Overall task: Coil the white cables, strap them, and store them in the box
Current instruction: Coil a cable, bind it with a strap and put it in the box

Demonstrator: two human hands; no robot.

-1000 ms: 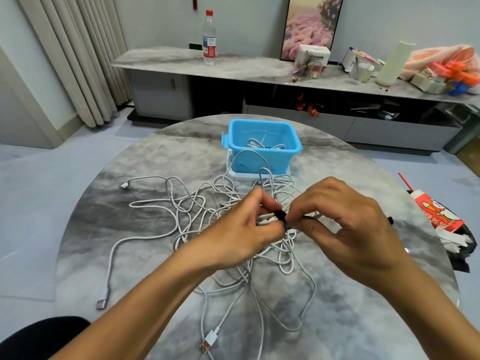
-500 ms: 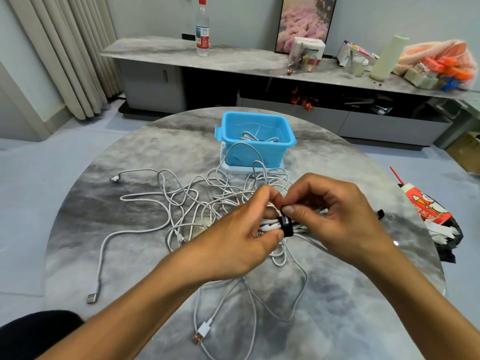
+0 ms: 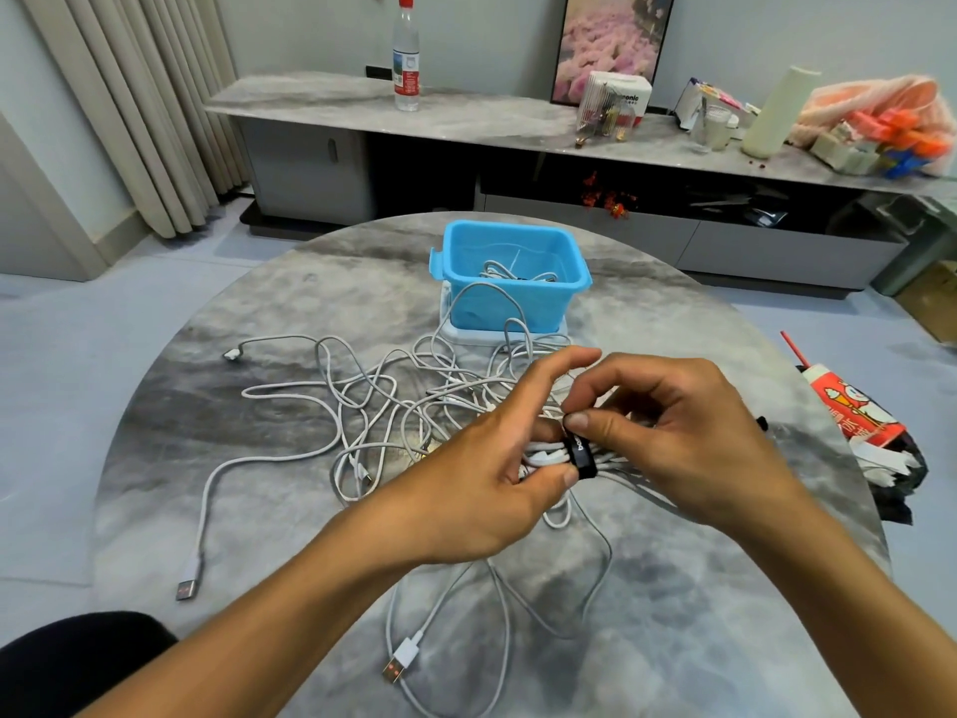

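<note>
While the left hand (image 3: 487,474) grips the coiled cable (image 3: 544,455), the right hand (image 3: 689,432) pinches its black strap (image 3: 580,453).

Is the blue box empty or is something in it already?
Not empty. The blue box has no lid on, and white cable loops lie inside it.

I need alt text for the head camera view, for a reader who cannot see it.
Two hands hold a coiled white cable bundle over a round marble table; the right hand presses a black strap around it while the left hand grips the coil. Loose white cables lie tangled before a blue box.
</note>
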